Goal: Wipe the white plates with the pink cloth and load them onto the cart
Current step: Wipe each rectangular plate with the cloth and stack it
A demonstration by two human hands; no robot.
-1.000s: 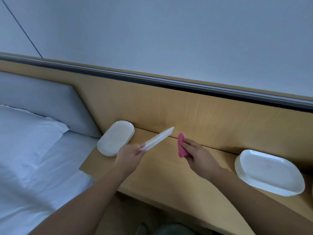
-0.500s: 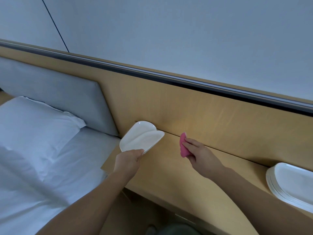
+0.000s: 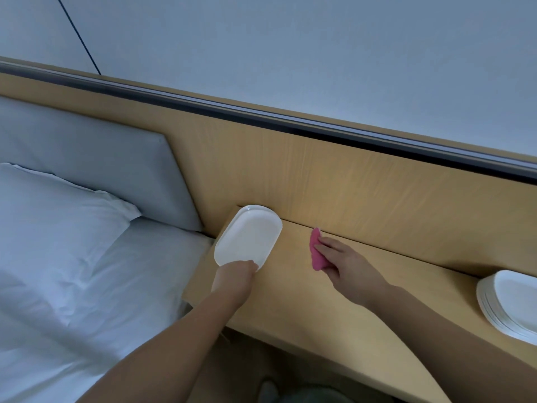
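A white oblong plate (image 3: 248, 235) lies on top of another white plate at the far left corner of the wooden shelf (image 3: 305, 301). My left hand (image 3: 234, 274) grips its near rim. My right hand (image 3: 345, 264) holds a folded pink cloth (image 3: 316, 251) just above the shelf, to the right of the plate and apart from it. A stack of several white plates (image 3: 511, 305) sits at the right edge of the view, partly cut off. No cart is in view.
A bed with white sheets and a pillow (image 3: 55, 216) lies left of the shelf, under a grey padded headboard (image 3: 96, 158). A wooden wall panel (image 3: 377, 193) rises behind the shelf. The floor shows below the shelf's curved front edge.
My left hand has carried the plate leftward and laid it flat on the plate at the shelf's left corner. The view has swung left. My right hand keeps holding the cloth.
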